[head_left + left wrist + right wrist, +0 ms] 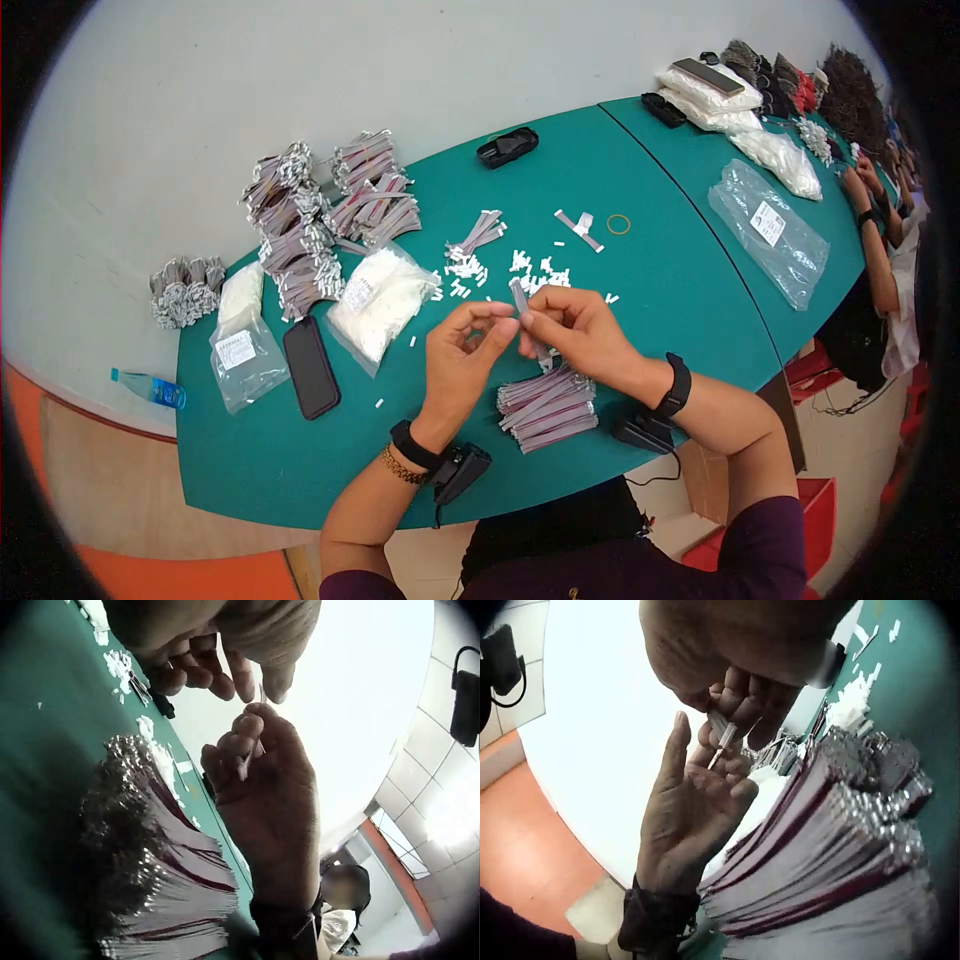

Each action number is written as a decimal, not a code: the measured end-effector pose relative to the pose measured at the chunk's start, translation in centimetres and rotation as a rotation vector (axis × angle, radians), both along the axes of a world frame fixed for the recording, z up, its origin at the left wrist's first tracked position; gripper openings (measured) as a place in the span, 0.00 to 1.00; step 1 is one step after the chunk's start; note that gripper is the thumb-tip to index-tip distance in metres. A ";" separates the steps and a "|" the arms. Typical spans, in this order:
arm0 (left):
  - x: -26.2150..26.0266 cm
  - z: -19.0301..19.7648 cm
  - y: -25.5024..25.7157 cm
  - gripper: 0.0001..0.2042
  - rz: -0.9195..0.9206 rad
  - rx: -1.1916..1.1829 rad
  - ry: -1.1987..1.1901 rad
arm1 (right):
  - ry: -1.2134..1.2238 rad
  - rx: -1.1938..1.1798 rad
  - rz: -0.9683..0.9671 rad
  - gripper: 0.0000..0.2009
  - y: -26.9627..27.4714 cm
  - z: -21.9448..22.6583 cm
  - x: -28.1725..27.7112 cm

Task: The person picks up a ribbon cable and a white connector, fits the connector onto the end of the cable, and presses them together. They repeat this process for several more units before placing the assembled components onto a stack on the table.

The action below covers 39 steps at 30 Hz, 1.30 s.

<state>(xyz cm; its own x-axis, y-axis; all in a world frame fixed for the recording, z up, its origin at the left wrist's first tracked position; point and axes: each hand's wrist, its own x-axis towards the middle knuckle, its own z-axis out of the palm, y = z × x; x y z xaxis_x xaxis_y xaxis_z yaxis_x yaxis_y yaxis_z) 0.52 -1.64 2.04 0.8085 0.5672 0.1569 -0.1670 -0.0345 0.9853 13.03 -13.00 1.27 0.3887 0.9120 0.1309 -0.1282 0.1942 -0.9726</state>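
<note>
The ribbon-cable stack [546,408], a block of flat grey cables with dark red edge lines, lies on the green table [680,300] and serves as the reference for all positions. Just beyond the stack and raised above the table, the right hand [585,330] holds a single flat ribbon cable [519,294], its thumb and fingers clamped on the strip; a white end piece [728,735] shows in the right wrist view. The left hand [462,350] is positioned beyond the stack and to its left, beside the held cable, with thumb and forefinger apart near the cable; whether its fingertips touch the strip cannot be determined. Farther beyond the stack, loose white pieces [540,276] lie scattered, with a small cable bundle [479,230] behind and to their left. A rubber band [609,227] lies beyond the stack and to its right. To the left of the stack are a plastic bag of white pieces [385,305] and, farther left, a dark smartphone [312,368]. Beyond these, still left of the stack, stands a large pile of bundled cables [290,215].
</note>
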 end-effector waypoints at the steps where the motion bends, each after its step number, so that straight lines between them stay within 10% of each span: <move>1: -0.1 -0.2 0.1 0.08 0.003 -0.001 0.007 | -0.024 -0.010 -0.007 0.08 0.0 -0.2 -0.3; 9: -0.1 -0.6 0.2 0.06 -0.004 -0.069 0.028 | -0.271 -0.039 -0.059 0.08 -0.2 -0.2 -0.7; 18: -0.3 -0.8 0.1 0.07 -0.117 -0.419 -0.041 | 0.010 -0.019 0.030 0.07 -0.2 0.1 -0.7; 24: -0.1 -0.8 -0.2 0.06 0.030 -0.105 -0.058 | 0.028 -0.026 0.031 0.09 -0.2 0.2 -0.7; 39: -0.4 -0.3 0.4 0.08 -0.098 -0.440 0.021 | -0.008 -0.039 0.078 0.08 -0.2 0.0 -0.7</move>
